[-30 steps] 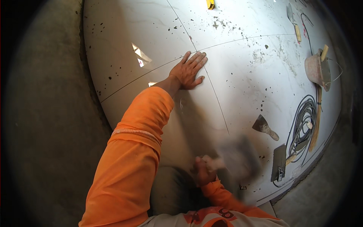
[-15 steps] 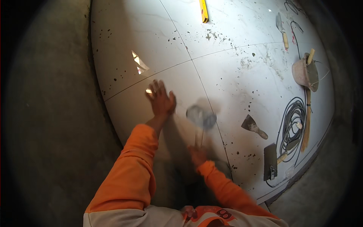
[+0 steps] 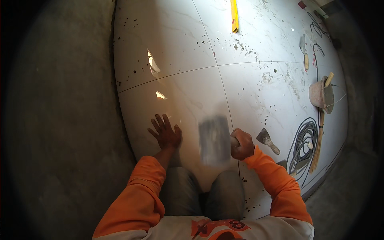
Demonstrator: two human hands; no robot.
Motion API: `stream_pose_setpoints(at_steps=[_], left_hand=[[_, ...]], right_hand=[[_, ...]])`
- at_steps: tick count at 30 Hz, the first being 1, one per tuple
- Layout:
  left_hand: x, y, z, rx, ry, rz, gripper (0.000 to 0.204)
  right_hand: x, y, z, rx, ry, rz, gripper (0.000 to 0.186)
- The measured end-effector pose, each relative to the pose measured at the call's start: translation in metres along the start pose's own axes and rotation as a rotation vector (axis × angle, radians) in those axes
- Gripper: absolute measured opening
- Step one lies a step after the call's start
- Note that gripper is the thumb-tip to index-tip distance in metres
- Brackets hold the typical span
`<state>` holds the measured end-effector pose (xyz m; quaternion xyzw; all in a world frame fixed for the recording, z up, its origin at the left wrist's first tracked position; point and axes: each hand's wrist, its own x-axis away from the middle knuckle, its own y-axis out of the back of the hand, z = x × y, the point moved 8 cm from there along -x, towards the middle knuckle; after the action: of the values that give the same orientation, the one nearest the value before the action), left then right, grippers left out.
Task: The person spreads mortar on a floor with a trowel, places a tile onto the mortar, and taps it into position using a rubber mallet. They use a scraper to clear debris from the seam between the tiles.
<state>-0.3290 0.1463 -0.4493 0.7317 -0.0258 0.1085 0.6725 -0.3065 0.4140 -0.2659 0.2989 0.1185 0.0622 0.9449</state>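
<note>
My left hand (image 3: 165, 132) lies flat with fingers spread on a large glossy white floor tile (image 3: 180, 100), close to my knees. My right hand (image 3: 241, 144) grips the handle of a rubber mallet (image 3: 215, 140). The mallet's grey head is blurred with motion just above the tile, between my two hands. Thin joint lines cross the tiles ahead of my hands. Orange sleeves cover both forearms.
A putty scraper (image 3: 267, 140) lies right of my right hand. A coiled black cable (image 3: 303, 146), a straw broom (image 3: 317, 140), a mortar pan (image 3: 321, 95), a trowel (image 3: 304, 50) and a yellow level (image 3: 234, 16) lie on the tiles. Bare grey screed (image 3: 64, 120) borders the tiles on the left.
My left hand has pulled back from the tile crossing to a spot near my knees. The mallet has swung and now sits between my hands; the view has shifted toward the right.
</note>
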Motion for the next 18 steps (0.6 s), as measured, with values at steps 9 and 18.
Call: stream_pose_setpoints(at_steps=[9, 18], left_hand=[[0.003, 0.003, -0.012, 0.034, -0.024, -0.023, 0.075], [-0.008, 0.012, 0.006, -0.033, 0.012, -0.037, 0.075]], right_hand=[[0.012, -0.051, -0.083, 0.542, -0.119, 0.639, 0.032], [-0.021, -0.048, 0.014, 0.246, 0.216, 0.170, 0.027]])
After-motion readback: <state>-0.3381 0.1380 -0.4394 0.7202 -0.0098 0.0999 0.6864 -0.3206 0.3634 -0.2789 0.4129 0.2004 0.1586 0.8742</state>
